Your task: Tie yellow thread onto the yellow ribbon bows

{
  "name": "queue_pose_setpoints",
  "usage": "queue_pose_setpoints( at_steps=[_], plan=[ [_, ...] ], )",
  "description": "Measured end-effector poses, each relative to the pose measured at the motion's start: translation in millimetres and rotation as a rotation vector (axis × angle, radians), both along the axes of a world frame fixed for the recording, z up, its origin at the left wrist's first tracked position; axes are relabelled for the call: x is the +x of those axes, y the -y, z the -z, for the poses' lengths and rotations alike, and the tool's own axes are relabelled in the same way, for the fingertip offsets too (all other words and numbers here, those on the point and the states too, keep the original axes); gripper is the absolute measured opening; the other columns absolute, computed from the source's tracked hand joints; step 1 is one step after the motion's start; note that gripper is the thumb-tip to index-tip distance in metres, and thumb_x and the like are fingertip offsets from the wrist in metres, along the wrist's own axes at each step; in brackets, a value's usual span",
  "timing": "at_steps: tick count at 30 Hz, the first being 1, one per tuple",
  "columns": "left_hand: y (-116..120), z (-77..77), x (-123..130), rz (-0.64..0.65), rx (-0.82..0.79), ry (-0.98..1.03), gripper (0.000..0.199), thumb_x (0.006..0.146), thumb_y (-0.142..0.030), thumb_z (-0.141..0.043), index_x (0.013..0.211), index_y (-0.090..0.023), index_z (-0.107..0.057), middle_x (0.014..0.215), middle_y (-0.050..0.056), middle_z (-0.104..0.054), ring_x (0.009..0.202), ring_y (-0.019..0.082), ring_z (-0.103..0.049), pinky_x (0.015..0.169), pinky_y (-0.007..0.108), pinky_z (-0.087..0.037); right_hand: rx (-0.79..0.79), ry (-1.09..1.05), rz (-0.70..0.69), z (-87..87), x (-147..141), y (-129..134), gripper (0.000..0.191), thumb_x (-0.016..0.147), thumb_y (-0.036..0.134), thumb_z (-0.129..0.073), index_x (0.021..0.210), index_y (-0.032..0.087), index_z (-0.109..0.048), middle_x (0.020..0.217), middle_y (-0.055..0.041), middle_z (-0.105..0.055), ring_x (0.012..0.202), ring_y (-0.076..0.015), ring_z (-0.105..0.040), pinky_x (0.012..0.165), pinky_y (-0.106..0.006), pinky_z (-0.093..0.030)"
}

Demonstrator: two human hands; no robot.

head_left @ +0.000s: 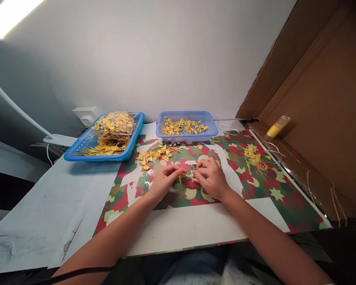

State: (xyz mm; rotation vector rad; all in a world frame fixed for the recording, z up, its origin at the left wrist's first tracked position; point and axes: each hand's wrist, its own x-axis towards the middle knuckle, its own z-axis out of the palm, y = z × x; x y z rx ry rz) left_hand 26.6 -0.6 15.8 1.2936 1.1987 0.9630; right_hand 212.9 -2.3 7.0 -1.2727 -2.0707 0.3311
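Over the middle of the patterned sheet, my left hand (165,181) pinches one end of a thin yellow strand (187,175). The strand runs across to my right hand (211,177), whose thumb and fingers are closed on its other end. A small dark metal tip (194,167) shows at the right fingers; the rest of that tool is hidden. One fine dark wire stands up near my left fingertips. Just beyond my left hand lie several yellow ribbon flowers (146,157) with thin stems.
A blue basket (136,136) at the left holds bagged yellow flowers and stems. Behind my hands stands a lilac-blue basket (186,138) of loose yellow flowers, with silvery beads (173,144) before it. At right are yellow threads (256,160), a yellow-filled bottle (277,127) and a cardboard wall (314,99).
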Motion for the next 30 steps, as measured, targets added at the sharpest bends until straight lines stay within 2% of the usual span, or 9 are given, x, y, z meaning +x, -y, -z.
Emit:
queue_pose_setpoints(
  at_steps=[4, 7, 9, 14, 19, 30],
  plan=[
    [-1.1, 5.7, -1.1, 0.096, 0.104, -0.044, 0.027, 0.080, -0.043, -0.063, 0.070, -0.017, -0.068, 0.075, 0.002, -0.066, 0.073, 0.014, -0.058, 0.067, 0.024, -0.045, -0.009, -0.084, 0.024, 1.6, -5.0, 0.4, 0.006, 0.081, 0.022, -0.063, 0.079, 0.021, -0.068, 0.083, -0.0024, -0.066, 0.086, -0.0195, -0.051, 0.079, -0.036, -0.037],
    [-1.6, 6.5, -1.8, 0.182, 0.183, -0.051, 0.028, 0.082, -0.042, -0.061, 0.070, -0.017, -0.067, 0.084, 0.004, -0.067, 0.081, 0.016, -0.059, 0.074, 0.025, -0.047, -0.019, -0.108, -0.045, 2.6, -7.4, 0.7, 0.016, 0.084, 0.020, -0.060, 0.097, 0.024, -0.069, 0.093, -0.0031, -0.067, 0.089, -0.0200, -0.051, 0.080, -0.035, -0.039],
    [-2.0, 5.4, -2.4, 0.221, 0.205, -0.070, 0.029, 0.083, -0.042, -0.061, 0.070, -0.017, -0.067, 0.087, 0.005, -0.068, 0.081, 0.016, -0.060, 0.075, 0.026, -0.048, -0.025, -0.081, -0.089, 3.7, -8.1, 0.1, 0.019, 0.085, 0.019, -0.059, 0.100, 0.026, -0.069, 0.099, -0.0030, -0.066, 0.091, -0.0200, -0.051, 0.082, -0.035, -0.039],
    [-4.1, 5.2, -4.7, 0.295, 0.247, -0.155, 0.030, 0.086, -0.042, -0.057, 0.074, -0.018, -0.071, 0.087, 0.005, -0.067, 0.081, 0.016, -0.060, 0.078, 0.028, -0.048, 0.010, -0.065, -0.078, 6.7, -7.9, -3.8, 0.011, 0.086, 0.020, -0.060, 0.085, 0.025, -0.071, 0.091, -0.0023, -0.065, 0.089, -0.0193, -0.052, 0.081, -0.036, -0.038],
    [-7.2, 8.9, -7.8, 0.254, 0.342, -0.259, 0.030, 0.088, -0.040, -0.055, 0.074, -0.019, -0.070, 0.093, 0.007, -0.062, 0.094, 0.019, -0.056, 0.089, 0.032, -0.043, 0.042, -0.171, -0.026, 9.2, -8.2, -6.4, 0.010, 0.084, 0.018, -0.063, 0.079, 0.023, -0.070, 0.082, -0.0018, -0.066, 0.084, -0.0182, -0.054, 0.079, -0.035, -0.040],
    [-3.8, 7.3, -4.8, 0.247, 0.442, -0.468, 0.034, 0.094, -0.032, -0.040, 0.064, -0.018, -0.049, 0.083, 0.004, -0.051, 0.082, 0.017, -0.049, 0.076, 0.030, -0.041, 0.041, -0.225, -0.034, 11.9, -12.5, -3.9, 0.008, 0.083, 0.019, -0.065, 0.077, 0.022, -0.070, 0.080, -0.0022, -0.065, 0.082, -0.0180, -0.055, 0.076, -0.033, -0.042]
  ],
)
